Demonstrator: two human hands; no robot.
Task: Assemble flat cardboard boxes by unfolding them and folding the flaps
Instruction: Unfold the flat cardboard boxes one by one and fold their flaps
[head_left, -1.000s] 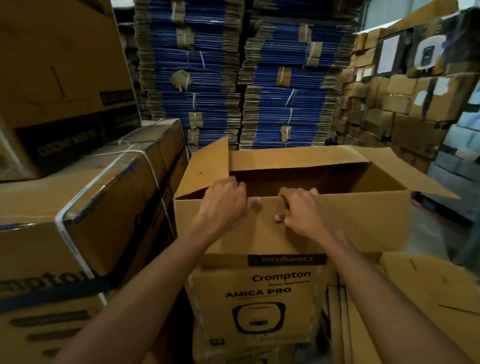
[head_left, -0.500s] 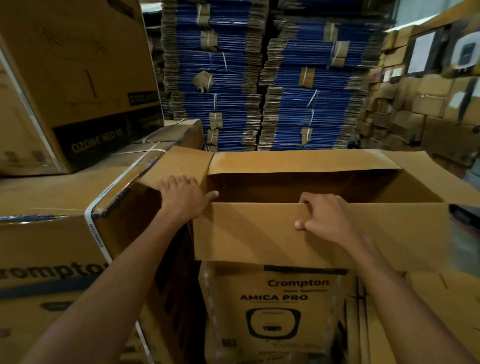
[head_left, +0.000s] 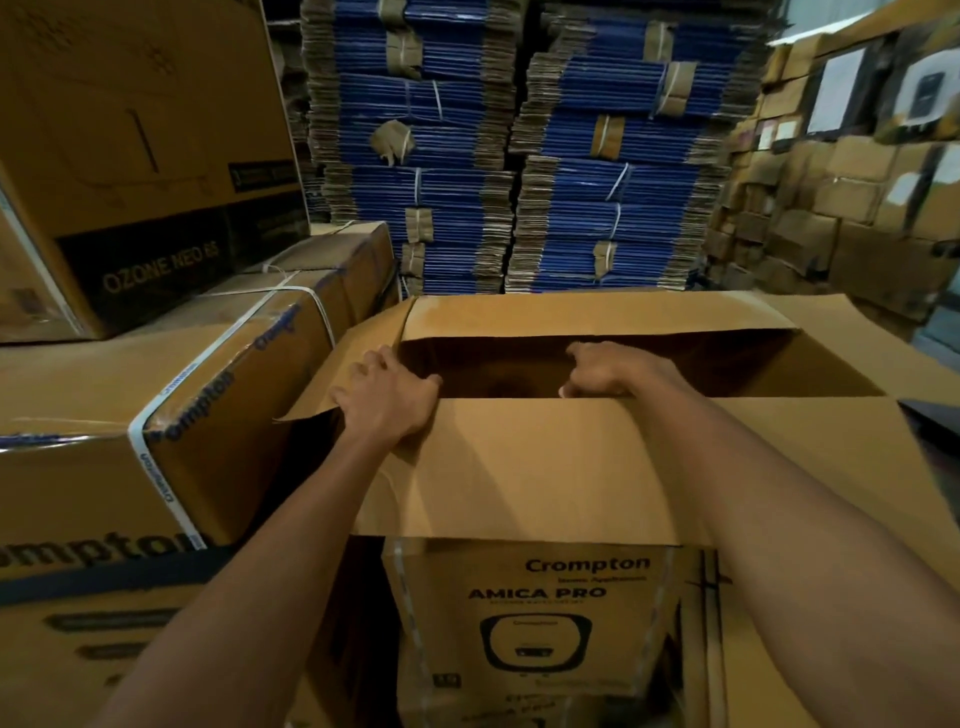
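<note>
A large brown cardboard box (head_left: 545, 467) stands opened out in front of me, its top open and dark inside. Its near flap hangs toward me, the far flap (head_left: 597, 312) leans back, and the left flap (head_left: 358, 343) sticks out sideways. My left hand (head_left: 387, 400) lies on the box's near left corner, with its thumb hooked over the near flap's edge. My right hand (head_left: 605, 371) curls its fingers over the near flap's top edge near the middle.
Strapped Crompton cartons (head_left: 156, 415) crowd the left, with an Ozone Neo carton (head_left: 145, 156) on top. An Amica Pro carton (head_left: 540, 613) sits under the open box. Bundled blue flat boxes (head_left: 519, 156) are stacked behind. More cartons (head_left: 857, 208) pile up at the right.
The box has come nearer and its near flap has folded down toward me. My left hand shifted from the left flap onto the corner, and my right hand's fingers reach further over the edge.
</note>
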